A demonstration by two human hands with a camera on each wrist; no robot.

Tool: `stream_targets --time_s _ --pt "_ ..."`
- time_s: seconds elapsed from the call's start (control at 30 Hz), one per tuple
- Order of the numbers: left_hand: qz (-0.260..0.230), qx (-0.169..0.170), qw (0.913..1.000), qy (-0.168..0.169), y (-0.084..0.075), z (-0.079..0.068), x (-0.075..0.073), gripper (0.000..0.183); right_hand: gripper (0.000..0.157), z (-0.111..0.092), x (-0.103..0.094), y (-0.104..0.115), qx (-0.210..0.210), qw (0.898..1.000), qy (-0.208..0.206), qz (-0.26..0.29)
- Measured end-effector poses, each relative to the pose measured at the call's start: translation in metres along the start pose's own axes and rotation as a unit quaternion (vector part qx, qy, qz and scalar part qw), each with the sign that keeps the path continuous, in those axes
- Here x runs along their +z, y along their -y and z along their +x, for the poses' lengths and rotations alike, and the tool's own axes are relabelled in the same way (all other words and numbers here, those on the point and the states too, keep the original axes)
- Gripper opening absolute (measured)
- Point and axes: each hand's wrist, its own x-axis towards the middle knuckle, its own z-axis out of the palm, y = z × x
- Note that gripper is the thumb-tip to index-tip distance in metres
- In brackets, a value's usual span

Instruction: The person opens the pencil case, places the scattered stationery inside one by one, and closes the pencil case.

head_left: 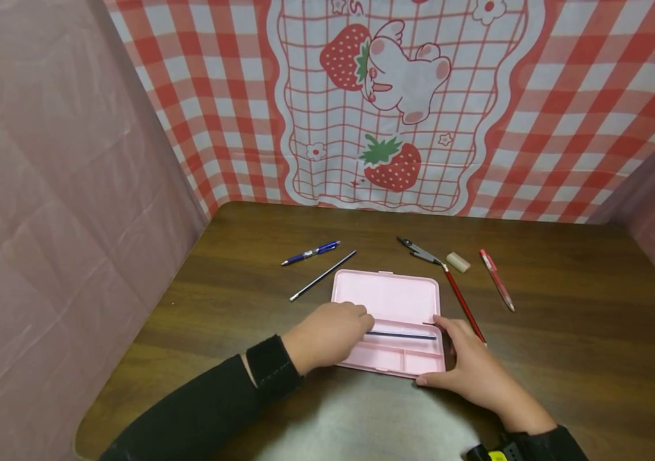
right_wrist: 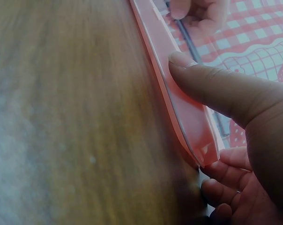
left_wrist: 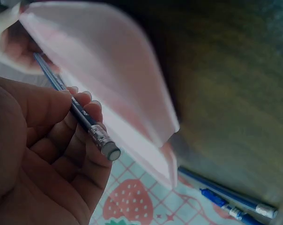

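A pink pencil case [head_left: 387, 296] lies open on the table, its lid tipped back and its compartments facing up. Between thumb and fingers, my left hand [head_left: 330, 334] pinches a dark pencil [head_left: 404, 335] that lies lengthwise over the case's long rear compartment. The pencil's eraser end [left_wrist: 108, 151] points out of that grip in the left wrist view. At the case's right end is my right hand [head_left: 471, 368], holding it with the thumb at the front edge and fingers at the side. In the right wrist view the thumb [right_wrist: 207, 86] lies across the pink wall.
A blue pen [head_left: 311, 253] and another dark pencil [head_left: 323, 276] lie behind the case to the left. Behind and right of it are a drawing compass [head_left: 421, 251], a whitish eraser [head_left: 458, 262], a red pencil [head_left: 464, 303] and a red pen [head_left: 497, 280]. A checked cloth [head_left: 235, 109] hangs behind.
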Motion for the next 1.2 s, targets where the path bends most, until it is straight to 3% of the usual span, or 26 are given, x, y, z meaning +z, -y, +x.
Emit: stream_targets --time_s 0.23,0.4,0.77,1.2 --pt "-0.018 -0.003 0.9992 0.036 -0.001 0.006 0.01 0.019 0.112 0.0 0.0 0.001 -0.004 1.0 -0.002 0.001" --pt "-0.043 -0.009 0.9981 0.043 0.0 0.008 0.011 0.019 0.113 0.0 -0.002 0.002 0.001 1.0 -0.001 -0.004" --pt "-0.076 -0.009 0.9965 0.034 -0.001 0.01 0.013 0.02 0.113 0.0 -0.001 0.001 0.002 1.0 -0.001 -0.007" --pt "-0.07 0.022 0.9968 0.033 0.0 0.006 0.013 0.027 0.113 0.001 0.001 0.001 0.003 1.0 0.001 -0.008"
